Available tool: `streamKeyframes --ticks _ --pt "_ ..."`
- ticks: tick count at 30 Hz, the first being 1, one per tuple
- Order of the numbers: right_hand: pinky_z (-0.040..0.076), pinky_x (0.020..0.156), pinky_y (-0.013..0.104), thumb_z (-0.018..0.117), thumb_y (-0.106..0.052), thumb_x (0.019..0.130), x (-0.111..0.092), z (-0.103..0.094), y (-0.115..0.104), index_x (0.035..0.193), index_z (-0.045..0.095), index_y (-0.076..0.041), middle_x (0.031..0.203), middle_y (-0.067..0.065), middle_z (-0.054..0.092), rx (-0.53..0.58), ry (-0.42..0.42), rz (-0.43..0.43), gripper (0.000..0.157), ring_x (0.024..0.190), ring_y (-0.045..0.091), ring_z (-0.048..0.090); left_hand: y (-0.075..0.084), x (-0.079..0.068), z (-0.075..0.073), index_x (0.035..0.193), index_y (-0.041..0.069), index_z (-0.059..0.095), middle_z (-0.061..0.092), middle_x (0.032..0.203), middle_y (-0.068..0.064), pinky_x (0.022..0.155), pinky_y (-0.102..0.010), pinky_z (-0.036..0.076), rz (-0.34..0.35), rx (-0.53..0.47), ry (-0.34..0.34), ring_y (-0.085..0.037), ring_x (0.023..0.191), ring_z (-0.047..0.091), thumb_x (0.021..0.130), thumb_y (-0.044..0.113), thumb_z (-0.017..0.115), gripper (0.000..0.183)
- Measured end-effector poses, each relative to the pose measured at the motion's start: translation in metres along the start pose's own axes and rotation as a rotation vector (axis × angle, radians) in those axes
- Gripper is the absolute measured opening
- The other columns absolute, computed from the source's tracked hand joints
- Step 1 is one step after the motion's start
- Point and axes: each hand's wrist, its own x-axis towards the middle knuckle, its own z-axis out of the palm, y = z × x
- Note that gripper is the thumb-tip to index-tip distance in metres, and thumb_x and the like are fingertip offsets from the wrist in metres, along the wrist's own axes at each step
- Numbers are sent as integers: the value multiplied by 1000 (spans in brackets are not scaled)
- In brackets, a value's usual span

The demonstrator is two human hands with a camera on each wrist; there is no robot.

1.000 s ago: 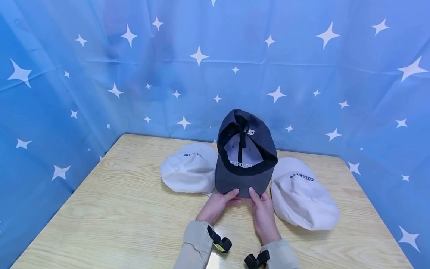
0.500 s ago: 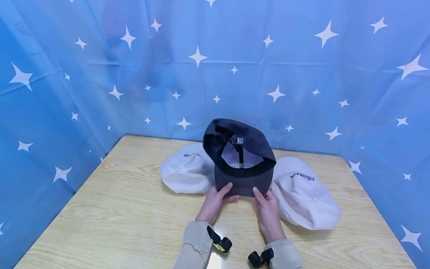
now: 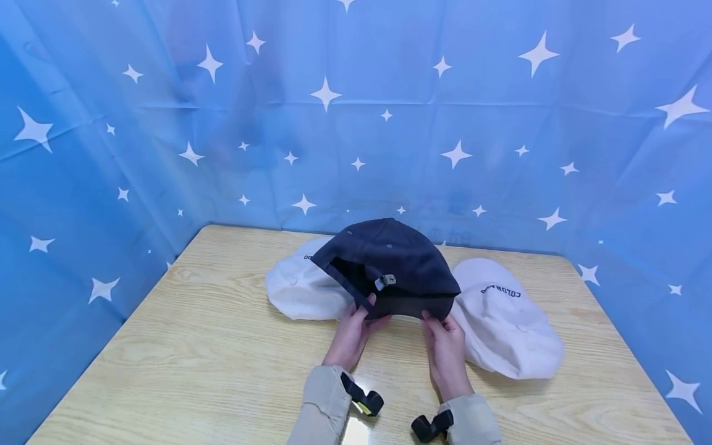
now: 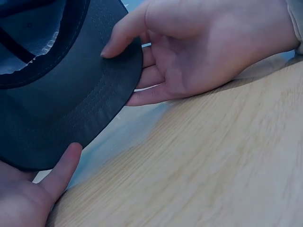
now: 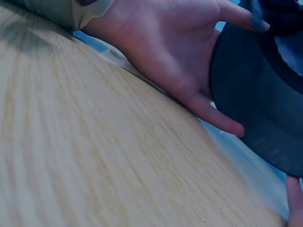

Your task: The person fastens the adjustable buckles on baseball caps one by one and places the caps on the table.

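Observation:
Both hands hold a dark grey baseball cap (image 3: pixel 395 256) in the head view, its brim toward me and its back strap with a metal buckle (image 3: pixel 385 282) facing me. My left hand (image 3: pixel 347 339) pinches the brim's left side, the thumb by the hanging back edge. At the brim's right side, my right hand (image 3: pixel 447 353) grips with the thumb on top. In the left wrist view, the right hand (image 4: pixel 203 52) has its thumb on the brim (image 4: pixel 61 109) and other fingers beneath. The right wrist view has the left hand (image 5: pixel 165 52) at the brim's edge, little finger extended.
A white cap (image 3: pixel 306 287) lies on the left, partly covered by the dark one in the head view. Another white cap (image 3: pixel 508 327), lettered COLORADO, lies on the right. Beneath is a wooden table (image 3: pixel 211 358); a blue star-printed curtain (image 3: pixel 356 74) hangs behind it.
The dark cap's crown has tipped down toward me and to the left, so its outside and back strap now show instead of the inside. Both hands keep hold of the brim.

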Motion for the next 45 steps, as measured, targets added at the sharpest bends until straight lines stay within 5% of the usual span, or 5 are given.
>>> streamKeyframes --ticks 31,37,39,44,45 --pt "43 80 24 50 4 87 1 -2 -3 103 61 -7 103 2 51 132 -12 -70 22 89 11 51 8 -4 2 108 22 56 54 110 6 98 -32 32 71 169 21 -12 107 48 92 19 50 18" --pt "37 92 23 52 -15 91 0 -2 -2 123 48 -6 118 3 50 113 -58 -84 34 108 12 47 -124 67 -131 119 -12 42 48 115 -20 98 -32 32 75 -23 -160 -25 108 45 93 -7 30 29" --pt "35 95 24 53 -25 90 -1 -3 -2 129 42 -7 125 4 46 89 -77 -69 45 113 12 44 -161 85 -176 126 -8 37 49 117 -16 94 -23 33 160 645 -240 -16 108 45 96 -3 21 35" --pt "31 98 23 51 -29 91 -2 -3 -3 134 37 -10 134 3 38 48 -90 -40 49 120 12 37 -183 97 -205 118 6 52 59 102 3 76 -6 35 386 900 -127 3 92 50 93 16 43 28" --pt "30 98 23 51 -28 91 -2 -3 -4 134 36 -10 134 3 37 42 -91 -40 49 121 12 36 -197 106 -220 111 4 53 58 96 4 74 -6 35 409 1121 -112 2 88 50 96 15 36 25"
